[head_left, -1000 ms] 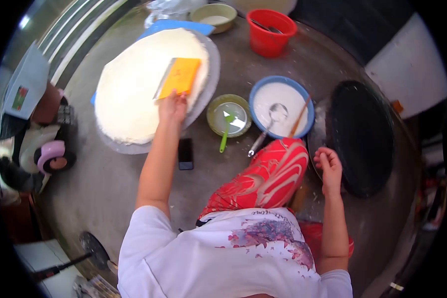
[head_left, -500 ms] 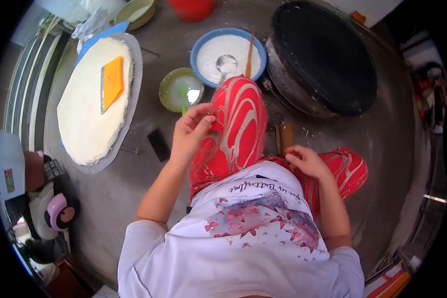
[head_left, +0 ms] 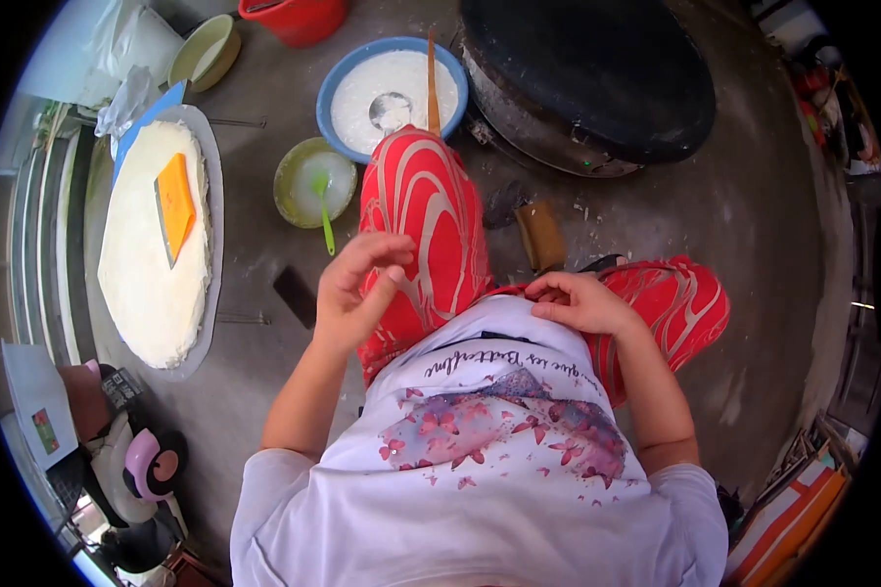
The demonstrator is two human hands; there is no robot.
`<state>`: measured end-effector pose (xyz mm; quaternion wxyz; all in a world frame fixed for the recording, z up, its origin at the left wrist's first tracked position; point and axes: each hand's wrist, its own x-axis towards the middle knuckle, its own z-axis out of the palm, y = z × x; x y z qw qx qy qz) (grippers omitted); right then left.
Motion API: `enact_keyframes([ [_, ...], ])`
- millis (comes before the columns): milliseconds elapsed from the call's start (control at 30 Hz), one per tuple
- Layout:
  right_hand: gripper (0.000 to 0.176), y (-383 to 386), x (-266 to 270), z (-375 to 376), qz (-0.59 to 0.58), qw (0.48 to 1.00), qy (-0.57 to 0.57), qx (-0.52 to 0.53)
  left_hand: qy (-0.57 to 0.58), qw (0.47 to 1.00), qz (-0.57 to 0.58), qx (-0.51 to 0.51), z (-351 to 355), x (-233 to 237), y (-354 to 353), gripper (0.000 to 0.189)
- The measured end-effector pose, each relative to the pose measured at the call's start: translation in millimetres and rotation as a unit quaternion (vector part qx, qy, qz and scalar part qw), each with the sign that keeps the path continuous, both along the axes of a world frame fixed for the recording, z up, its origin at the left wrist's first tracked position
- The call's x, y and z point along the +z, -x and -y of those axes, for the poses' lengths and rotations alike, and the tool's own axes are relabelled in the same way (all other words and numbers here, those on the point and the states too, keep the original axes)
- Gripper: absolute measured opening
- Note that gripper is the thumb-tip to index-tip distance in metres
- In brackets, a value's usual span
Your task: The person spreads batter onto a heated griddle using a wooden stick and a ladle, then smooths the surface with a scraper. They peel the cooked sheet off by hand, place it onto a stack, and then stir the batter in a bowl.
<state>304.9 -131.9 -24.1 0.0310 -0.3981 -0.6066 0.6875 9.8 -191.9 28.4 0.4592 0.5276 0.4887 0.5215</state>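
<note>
My left hand (head_left: 357, 291) hovers over the red patterned trouser leg (head_left: 426, 215), fingers loosely bent, thumb apart and nothing between them. Near the waist, my right hand (head_left: 582, 302) rests by the hem of the white shirt (head_left: 504, 333), its fingers loosely curled with no object visible in them. Beyond the left knee stands a blue basin (head_left: 325, 110) of white batter, holding a metal ladle (head_left: 392, 110) and a wooden stick (head_left: 432, 83). Beside it, an olive bowl (head_left: 286, 188) contains cloudy liquid and a green-handled utensil (head_left: 325, 210).
A large black round griddle (head_left: 587, 68) stands at the upper right. At left, an orange scraper (head_left: 175, 208) lies on a white round stack (head_left: 147, 284). A dark phone-like slab (head_left: 295, 295) and a brown block (head_left: 540, 237) lie on the floor. A red bucket (head_left: 299, 22) stands behind.
The view has shifted, so the basin, bowl and griddle appear farther left. My right hand has moved inward to the shirt hem; my left hand stays raised, its fingers a little farther from the thumb.
</note>
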Motion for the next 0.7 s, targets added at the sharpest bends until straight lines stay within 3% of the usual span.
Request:
enact_keyframes([
  [200,0.029,3,-26,-21,0.061,0.995,-0.070,-0.039,-0.026,0.996,-0.061,0.065,-16,-12,4,0.023],
  [333,0.030,16,-46,-38,0.107,0.988,-0.093,-0.064,0.006,0.981,0.022,0.191,-30,-30,26,0.025],
  [400,0.029,22,-71,-46,0.096,0.990,-0.088,-0.056,0.114,0.949,0.120,0.267,-37,-51,41,0.025],
  [500,0.027,43,-90,-64,0.062,0.986,0.040,-0.153,0.160,0.930,0.102,0.316,-32,-85,58,0.027],
  [633,0.033,87,-128,-99,0.113,0.980,0.016,-0.161,0.198,0.920,0.095,0.325,-24,-93,58,0.028],
  [700,0.044,114,-141,-117,0.058,0.960,0.189,-0.201,0.204,0.918,0.104,0.325,-18,-99,61,0.028],
])
